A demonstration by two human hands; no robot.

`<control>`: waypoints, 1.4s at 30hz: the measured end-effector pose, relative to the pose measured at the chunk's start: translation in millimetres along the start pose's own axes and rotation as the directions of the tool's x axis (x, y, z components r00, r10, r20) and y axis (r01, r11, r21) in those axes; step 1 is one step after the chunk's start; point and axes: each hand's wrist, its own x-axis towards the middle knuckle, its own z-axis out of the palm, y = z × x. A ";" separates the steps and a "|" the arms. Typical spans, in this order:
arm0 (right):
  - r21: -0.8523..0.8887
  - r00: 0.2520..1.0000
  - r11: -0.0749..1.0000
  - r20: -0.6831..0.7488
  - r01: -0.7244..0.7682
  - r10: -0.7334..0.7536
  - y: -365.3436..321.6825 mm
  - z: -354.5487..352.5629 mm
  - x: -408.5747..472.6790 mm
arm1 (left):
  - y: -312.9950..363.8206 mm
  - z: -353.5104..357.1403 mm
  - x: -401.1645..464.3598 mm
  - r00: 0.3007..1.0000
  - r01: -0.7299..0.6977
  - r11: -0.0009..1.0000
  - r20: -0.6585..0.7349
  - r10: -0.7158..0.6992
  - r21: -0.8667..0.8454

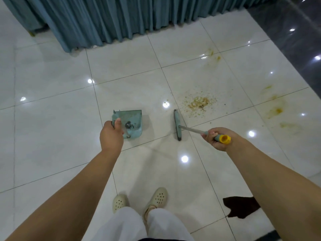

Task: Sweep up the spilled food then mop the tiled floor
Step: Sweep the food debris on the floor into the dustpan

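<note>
A pile of brown crumbs, the spilled food (198, 103), lies on the glossy white tiled floor (52, 136) at centre right. My right hand (217, 138) grips the yellow-capped handle of a teal broom (177, 125), whose head rests on the floor just left of the pile. My left hand (111, 134) grips the handle of a teal dustpan (132, 122), which sits further left and holds a little dark debris.
Yellow-orange stains (276, 111) mark the tiles right of the pile, and more stains (212, 55) lie further away. A teal pleated curtain (112, 20) hangs along the far side. A dark cloth (241, 206) lies near my right arm. My feet in cream clogs (139, 200) stand below.
</note>
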 end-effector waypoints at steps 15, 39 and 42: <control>-0.023 0.972 0.994 0.208 -0.105 0.108 48.5 96.6 8.7 | 30.8 -7.1 28.5 0.997 -0.061 0.998 -0.045 0.061 -0.013; 0.155 0.994 0.982 -0.013 -0.107 0.110 -104.8 253.2 93.7 | 124.8 20.3 300.1 0.998 -0.011 0.999 0.064 0.013 -0.033; 0.161 0.995 0.985 -0.068 -0.060 0.072 -132.7 237.3 93.0 | 140.8 38.5 307.6 0.994 -0.051 0.999 0.099 0.052 -0.011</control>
